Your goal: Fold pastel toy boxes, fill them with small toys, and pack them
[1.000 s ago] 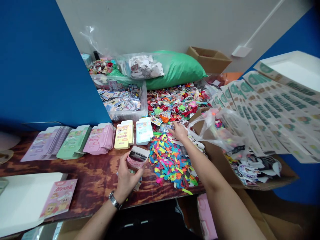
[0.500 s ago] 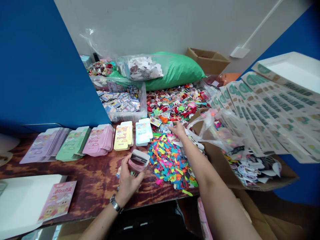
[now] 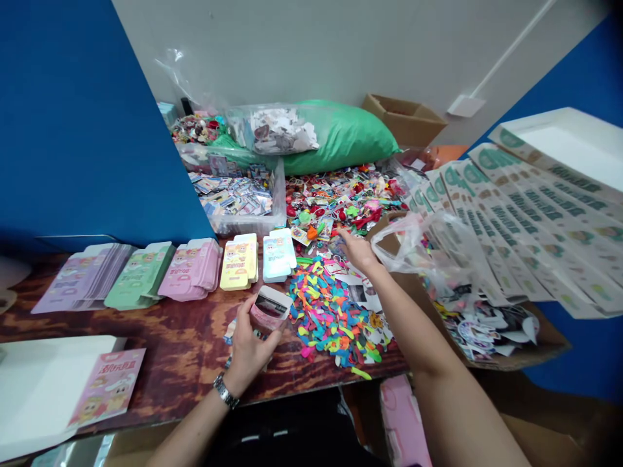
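My left hand point(image 3: 250, 350) is wrapped round a small open-topped pink paper box point(image 3: 269, 316). Something dark shows inside the box, too deep in shade to make out. Over the front of a heap of small mixed toys point(image 3: 341, 198) is my right hand point(image 3: 355, 250), fingers stretched forward and apart, with no held thing visible. Just below that hand lies a pile of bright uninflated balloons point(image 3: 324, 311). White printed cards point(image 3: 363, 295) lie partly under the right forearm.
Folded boxes stand in a row: purple point(image 3: 73, 275), green point(image 3: 139, 275), pink point(image 3: 189, 269), yellow point(image 3: 238, 263) and blue point(image 3: 279, 256). A clear bin of cards point(image 3: 250, 224) sits behind. At right is a cardboard box point(image 3: 506, 360); a white tray point(image 3: 43, 389) lies at left.
My right hand has shifted slightly up and right over the toy heap, and its fingers now look more spread. The left hand still holds the pink box in nearly the same place.
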The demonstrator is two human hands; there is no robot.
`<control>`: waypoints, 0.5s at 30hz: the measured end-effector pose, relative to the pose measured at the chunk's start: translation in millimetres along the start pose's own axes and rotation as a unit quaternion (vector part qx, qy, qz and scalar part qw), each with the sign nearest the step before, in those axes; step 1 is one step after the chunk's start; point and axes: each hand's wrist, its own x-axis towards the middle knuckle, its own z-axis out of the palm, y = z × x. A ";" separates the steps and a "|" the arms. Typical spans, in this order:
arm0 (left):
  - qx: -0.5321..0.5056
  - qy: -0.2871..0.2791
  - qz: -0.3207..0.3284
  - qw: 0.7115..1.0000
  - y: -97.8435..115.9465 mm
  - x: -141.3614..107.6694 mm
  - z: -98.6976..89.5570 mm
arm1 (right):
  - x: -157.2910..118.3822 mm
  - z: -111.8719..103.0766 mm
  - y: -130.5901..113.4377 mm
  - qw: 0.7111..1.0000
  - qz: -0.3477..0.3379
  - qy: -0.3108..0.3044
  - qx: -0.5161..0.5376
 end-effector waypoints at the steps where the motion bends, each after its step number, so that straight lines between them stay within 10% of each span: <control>1: 0.005 0.002 0.002 1.000 -0.2 0.5 -1.2 | -3.0 -2.0 -3.5 1.000 -0.003 -0.003 -0.005; 15: -0.009 0.002 -0.011 1.000 0.7 4.0 -5.2 | -36.6 -47.2 -49.2 0.974 -0.036 0.107 0.195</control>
